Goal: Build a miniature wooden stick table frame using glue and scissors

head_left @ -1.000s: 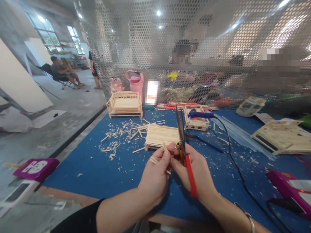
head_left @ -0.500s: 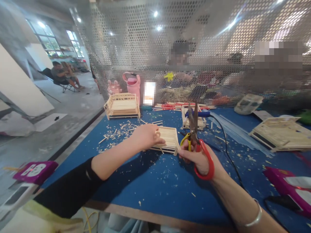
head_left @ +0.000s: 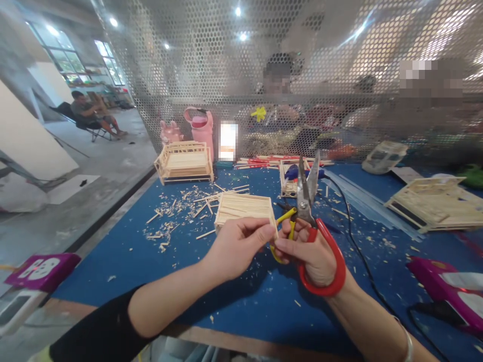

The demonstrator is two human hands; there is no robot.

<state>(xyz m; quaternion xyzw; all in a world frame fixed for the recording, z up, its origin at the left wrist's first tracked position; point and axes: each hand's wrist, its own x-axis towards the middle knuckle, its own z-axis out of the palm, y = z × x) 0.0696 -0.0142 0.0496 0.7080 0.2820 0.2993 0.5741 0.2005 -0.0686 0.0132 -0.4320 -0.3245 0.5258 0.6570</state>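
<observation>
A small model of thin wooden sticks (head_left: 245,205), with a flat slatted top, lies on the blue table. My left hand (head_left: 239,246) is closed at its near right corner, thumb and fingers pinching a thin wooden stick (head_left: 275,227). Touching the stick's lower end is the thumb of my right hand (head_left: 315,256). That hand also holds red-handled scissors (head_left: 306,201), blades pointing up and parted. A yellow-handled tool (head_left: 287,217) sits among the right fingers; its head is mostly hidden. My left hand covers the model's near side.
Stick offcuts (head_left: 169,216) litter the table's left. Behind stand a stick-built bench (head_left: 184,163), a pink bottle (head_left: 202,133) and a lit phone (head_left: 228,143). A blue tool (head_left: 292,173) trails a black cable (head_left: 350,221). To the right are another stick model (head_left: 426,203) and a glass jar (head_left: 385,157).
My left hand has moved from the model's top to its near right corner and now pinches there. The scissors' blades have parted wider. The view has shifted slightly.
</observation>
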